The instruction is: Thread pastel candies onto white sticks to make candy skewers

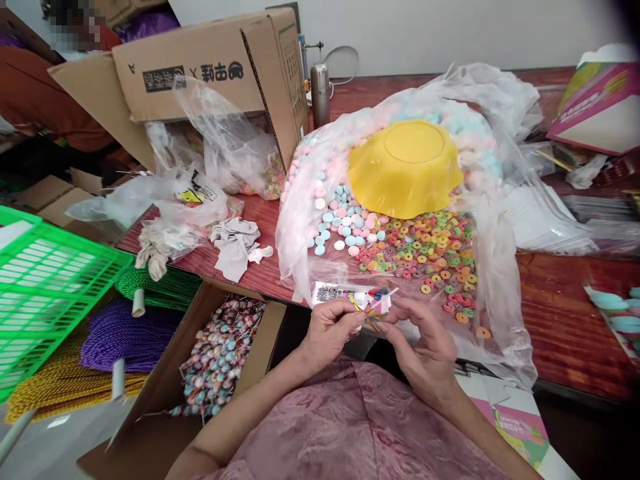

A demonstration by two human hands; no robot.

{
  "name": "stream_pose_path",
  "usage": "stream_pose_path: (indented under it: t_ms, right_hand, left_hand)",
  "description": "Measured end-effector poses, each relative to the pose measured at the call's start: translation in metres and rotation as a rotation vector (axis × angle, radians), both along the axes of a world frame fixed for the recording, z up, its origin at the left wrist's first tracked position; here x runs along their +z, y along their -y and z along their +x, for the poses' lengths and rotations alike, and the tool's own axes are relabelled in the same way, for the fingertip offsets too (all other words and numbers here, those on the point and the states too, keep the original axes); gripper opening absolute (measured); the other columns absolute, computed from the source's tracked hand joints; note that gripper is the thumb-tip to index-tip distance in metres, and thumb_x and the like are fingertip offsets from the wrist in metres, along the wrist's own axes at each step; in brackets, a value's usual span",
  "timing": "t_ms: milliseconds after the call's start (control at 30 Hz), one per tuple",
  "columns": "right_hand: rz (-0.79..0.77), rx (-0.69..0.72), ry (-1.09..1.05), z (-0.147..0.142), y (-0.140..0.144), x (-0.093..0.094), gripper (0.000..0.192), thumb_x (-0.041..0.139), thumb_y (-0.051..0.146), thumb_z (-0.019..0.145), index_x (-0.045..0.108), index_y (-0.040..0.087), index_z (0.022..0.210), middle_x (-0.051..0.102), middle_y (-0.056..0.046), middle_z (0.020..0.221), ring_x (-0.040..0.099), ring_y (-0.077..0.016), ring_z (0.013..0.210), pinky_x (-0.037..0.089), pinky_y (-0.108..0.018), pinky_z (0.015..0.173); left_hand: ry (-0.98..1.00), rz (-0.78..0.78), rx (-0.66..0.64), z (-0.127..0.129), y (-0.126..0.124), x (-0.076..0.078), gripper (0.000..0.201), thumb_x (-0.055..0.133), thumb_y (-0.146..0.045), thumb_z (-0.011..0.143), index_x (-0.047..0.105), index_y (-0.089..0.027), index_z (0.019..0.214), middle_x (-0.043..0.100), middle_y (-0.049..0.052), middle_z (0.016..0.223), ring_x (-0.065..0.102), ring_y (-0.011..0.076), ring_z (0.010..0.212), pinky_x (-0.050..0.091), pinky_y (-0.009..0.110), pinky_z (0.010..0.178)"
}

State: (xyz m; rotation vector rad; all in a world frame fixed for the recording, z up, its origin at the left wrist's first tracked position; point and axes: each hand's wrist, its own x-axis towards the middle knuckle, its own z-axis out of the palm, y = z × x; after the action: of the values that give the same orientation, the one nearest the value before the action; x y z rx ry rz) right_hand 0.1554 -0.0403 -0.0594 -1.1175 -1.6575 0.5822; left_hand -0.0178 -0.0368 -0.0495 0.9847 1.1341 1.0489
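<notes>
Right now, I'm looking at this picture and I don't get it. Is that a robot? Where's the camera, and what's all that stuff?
No robot here, just a person's two bare hands. The one picture comes from a camera worn on the person's head, looking forward and down, so you see nearly what they see.

The left hand pinches some thin yellow strips. The right hand is close by them, but I can't tell whether it grips them too.

On the red table lies clear plastic with pink and blue pieces and colourful rings. A yellow bowl sits upside down among them. Off to the left is a green basket.
</notes>
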Motion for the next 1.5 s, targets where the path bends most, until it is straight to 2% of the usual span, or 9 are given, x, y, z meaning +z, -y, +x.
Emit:
stream_pose_path:
  t_ms: [133,267,433,500,733,1033,1267,1333,1500]
  right_hand:
    - [-0.268,0.039,-0.168,-0.001,0.007,0.001,0.005,0.07,0.027,0.085,0.068,0.023,0.088,0.068,-0.001,0.085,0.061,-0.0176,0.082,0.047,-0.031,0.077]
    - [-0.58,0.178,-0.413,0.005,-0.001,0.007,0.021,0.073,0.04,0.08,0.069,0.02,0.078,0.068,-0.001,0.074,0.06,-0.0155,0.07,0.048,-0.028,0.067]
    - [-0.744,0.574,-0.404,0.027,-0.024,0.017,0.036,0.076,0.051,0.075,0.064,0.018,0.066,0.061,0.0,0.061,0.053,-0.0133,0.056,0.043,-0.027,0.055]
    - [-0.57,0.665,-0.202,0.033,-0.028,0.027,0.032,0.067,0.044,0.085,0.063,0.018,0.067,0.06,-0.001,0.063,0.053,-0.0136,0.058,0.042,-0.028,0.057]
    - [0.567,0.592,0.529,0.036,-0.017,0.068,0.023,0.046,0.013,0.094,0.067,0.02,0.099,0.07,-0.004,0.079,0.061,-0.0206,0.086,0.043,-0.038,0.073]
    - [0.58,0.749,0.557,0.026,-0.021,0.073,0.032,0.037,0.011,0.099,0.067,0.019,0.091,0.071,-0.004,0.086,0.062,-0.0188,0.096,0.052,-0.033,0.083]
    - [0.581,0.701,0.696,0.025,-0.015,0.083,0.027,0.04,0.009,0.094,0.061,0.02,0.083,0.065,-0.004,0.074,0.058,-0.0201,0.077,0.043,-0.041,0.073]
    - [0.575,0.636,0.758,0.027,-0.016,0.081,0.024,0.043,0.009,0.093,0.061,0.02,0.081,0.063,-0.004,0.072,0.055,-0.0202,0.073,0.04,-0.041,0.072]
    - [0.513,0.42,0.812,0.04,-0.049,0.066,0.026,0.04,0.008,0.09,0.06,0.021,0.078,0.059,-0.005,0.069,0.05,-0.0206,0.07,0.036,-0.039,0.069]
  left_hand:
    - [-0.089,0.179,-0.016,0.006,-0.004,0.009,0.023,0.068,-0.033,0.082,0.069,-0.015,0.067,0.055,-0.001,0.063,0.046,0.0095,0.06,0.038,0.023,0.058]
    - [-0.118,0.311,-0.089,0.013,-0.01,0.023,0.025,0.069,-0.035,0.082,0.072,-0.015,0.068,0.059,0.001,0.064,0.05,0.0108,0.062,0.04,0.024,0.061]
    - [0.099,-0.051,-0.368,0.009,-0.02,0.038,0.033,0.082,-0.045,0.066,0.072,-0.013,0.062,0.059,0.001,0.057,0.049,0.0081,0.05,0.037,0.022,0.05]
    - [0.129,-0.243,-0.475,0.005,-0.024,0.041,0.033,0.086,-0.043,0.059,0.072,-0.013,0.061,0.059,0.0,0.054,0.049,0.0072,0.045,0.036,0.02,0.045]
    - [0.223,-0.591,-0.82,-0.003,-0.034,0.035,0.018,0.084,-0.025,0.049,0.072,-0.015,0.057,0.068,0.003,0.052,0.056,0.0122,0.039,0.045,0.021,0.037]
    - [0.142,-0.536,-1.074,0.002,-0.043,0.044,0.028,0.093,-0.031,0.044,0.073,-0.016,0.058,0.066,0.002,0.05,0.056,0.0136,0.04,0.048,0.024,0.04]
    - [-0.1,-0.218,-1.329,-0.008,-0.084,0.063,0.026,0.089,-0.036,0.054,0.078,-0.02,0.071,0.074,0.003,0.071,0.067,0.0224,0.064,0.054,0.032,0.062]
    - [-0.329,0.008,-1.227,-0.015,-0.091,0.078,0.023,0.087,-0.039,0.058,0.077,-0.02,0.067,0.069,0.002,0.062,0.062,0.0196,0.056,0.049,0.029,0.056]
    - [-0.786,0.731,-0.532,-0.008,-0.05,0.116,0.009,0.066,-0.024,0.081,0.072,-0.02,0.077,0.067,0.007,0.079,0.06,0.023,0.081,0.045,0.033,0.076]
